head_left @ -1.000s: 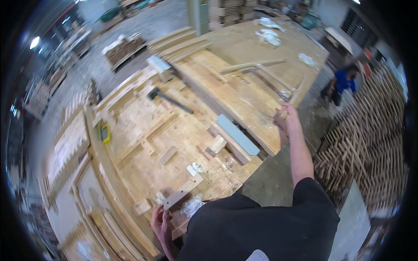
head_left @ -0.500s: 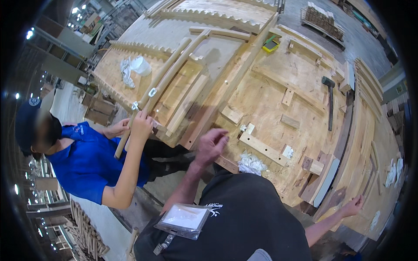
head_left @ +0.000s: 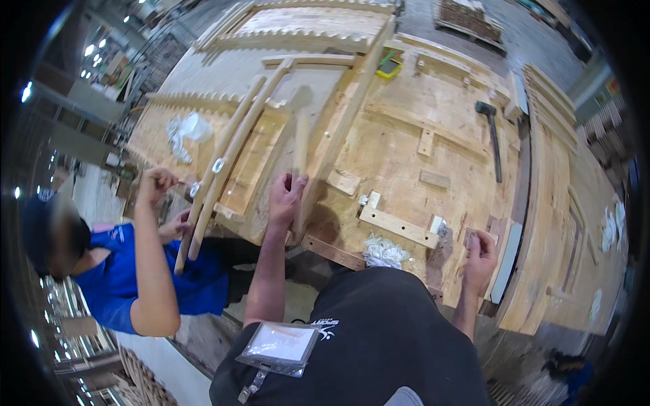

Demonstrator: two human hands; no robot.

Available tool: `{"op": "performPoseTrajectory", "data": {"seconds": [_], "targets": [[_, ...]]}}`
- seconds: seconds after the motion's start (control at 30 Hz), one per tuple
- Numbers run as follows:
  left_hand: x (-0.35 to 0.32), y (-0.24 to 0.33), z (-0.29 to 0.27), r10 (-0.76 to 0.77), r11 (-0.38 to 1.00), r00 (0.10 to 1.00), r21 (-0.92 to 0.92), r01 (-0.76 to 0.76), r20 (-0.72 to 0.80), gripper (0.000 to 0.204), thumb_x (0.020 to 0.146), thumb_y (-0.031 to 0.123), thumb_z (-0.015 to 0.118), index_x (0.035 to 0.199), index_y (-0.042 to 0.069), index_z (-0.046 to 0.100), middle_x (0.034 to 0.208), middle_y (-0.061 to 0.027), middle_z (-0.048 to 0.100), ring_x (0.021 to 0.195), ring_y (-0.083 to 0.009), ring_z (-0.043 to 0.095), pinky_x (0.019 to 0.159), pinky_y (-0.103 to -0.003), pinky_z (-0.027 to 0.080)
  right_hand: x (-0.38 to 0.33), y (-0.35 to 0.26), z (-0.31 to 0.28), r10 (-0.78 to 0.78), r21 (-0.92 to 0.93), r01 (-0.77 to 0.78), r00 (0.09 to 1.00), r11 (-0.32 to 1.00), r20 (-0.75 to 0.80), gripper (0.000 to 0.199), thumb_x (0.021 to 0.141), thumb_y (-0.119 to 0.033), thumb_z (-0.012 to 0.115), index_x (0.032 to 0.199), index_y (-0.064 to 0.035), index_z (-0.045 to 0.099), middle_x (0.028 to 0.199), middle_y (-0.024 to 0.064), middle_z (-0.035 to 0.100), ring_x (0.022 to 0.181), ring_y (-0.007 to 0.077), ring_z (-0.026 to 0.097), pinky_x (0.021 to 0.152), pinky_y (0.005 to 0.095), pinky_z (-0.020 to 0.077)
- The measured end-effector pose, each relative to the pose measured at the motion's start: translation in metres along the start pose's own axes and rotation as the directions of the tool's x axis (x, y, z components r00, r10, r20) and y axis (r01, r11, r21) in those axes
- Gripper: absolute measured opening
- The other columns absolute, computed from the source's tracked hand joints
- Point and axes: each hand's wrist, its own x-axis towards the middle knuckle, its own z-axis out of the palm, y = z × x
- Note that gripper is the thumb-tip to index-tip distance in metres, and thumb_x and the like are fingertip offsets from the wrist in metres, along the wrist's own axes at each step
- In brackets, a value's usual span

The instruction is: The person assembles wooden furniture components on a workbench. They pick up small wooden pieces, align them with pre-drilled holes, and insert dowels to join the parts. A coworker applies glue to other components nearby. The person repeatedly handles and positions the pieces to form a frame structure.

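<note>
The left hand (head_left: 286,197) has its grip clamped round a wooden rod (head_left: 300,143); the right hand (head_left: 479,260) hovers over the bench (head_left: 398,162), its grip impossible to tell.

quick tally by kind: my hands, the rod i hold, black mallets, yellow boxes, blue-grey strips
Bare left hand and right hand: 2
Pale wooden rod in left hand: 1
Black long-handled mallet: 1
Yellow box: 1
Near blue-grey strip and far blue-grey strip: 2
Total: 7

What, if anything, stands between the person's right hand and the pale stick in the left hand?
Nothing visible blocks the right hand from the pale stick; the drilled wooden strip and crumpled white cloth lie on the bench.
</note>
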Motion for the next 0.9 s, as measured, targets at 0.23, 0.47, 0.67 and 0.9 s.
{"op": "performPoseTrajectory", "data": {"seconds": [0.23,0.47,0.67,0.9], "targets": [[-0.031,0.071,0.121,0.194,0.649,0.979,-0.757,-0.079,0.063,0.027,0.109,0.016,0.060,0.131,0.000,0.055,0.116,-0.0191,0.072,0.110,-0.0310,0.074,0.100,-0.042,0.061,-0.028,-0.057,0.047,-0.098,-0.041,0.112,0.959,0.993,0.268,0.012,0.101,-0.003,0.071,0.111,0.0016,0.075,0.093,-0.0006,0.070,0.084,0.0062,0.064,0.076,0.0227,0.0507],[-0.052,0.072,0.187,0.230,0.530,0.944,-0.844,0.084,0.238,0.025,0.113,0.016,0.057,0.132,0.001,0.054,0.126,-0.0217,0.070,0.125,-0.0337,0.068,0.108,-0.045,0.057,-0.017,-0.089,0.041,-0.224,-0.218,0.318,0.903,0.923,0.366,0.026,0.095,-0.007,0.076,0.119,0.0011,0.073,0.101,0.0136,0.073,0.087,0.0228,0.070,0.078,0.0332,0.0556],[-0.099,0.084,0.219,0.361,0.689,0.880,-0.724,-0.029,0.308,0.031,0.109,0.013,0.066,0.135,0.000,0.055,0.131,-0.0144,0.069,0.123,-0.0189,0.065,0.107,-0.035,0.052,-0.013,-0.067,0.074,-0.322,-0.201,0.523,0.739,0.828,0.592,0.050,0.089,-0.021,0.083,0.129,0.0022,0.064,0.119,0.0230,0.068,0.114,0.0422,0.064,0.098,0.0501,0.0508],[-0.105,0.073,0.216,0.474,0.704,0.785,-0.707,-0.065,0.400,0.039,0.106,0.009,0.069,0.140,0.000,0.052,0.134,-0.0122,0.066,0.127,-0.0189,0.063,0.109,-0.035,0.050,-0.021,-0.056,0.075,-0.268,-0.197,0.484,0.729,0.852,0.630,0.044,0.091,-0.014,0.080,0.129,0.0013,0.064,0.114,0.0219,0.069,0.107,0.0418,0.066,0.094,0.0484,0.0522]]}}
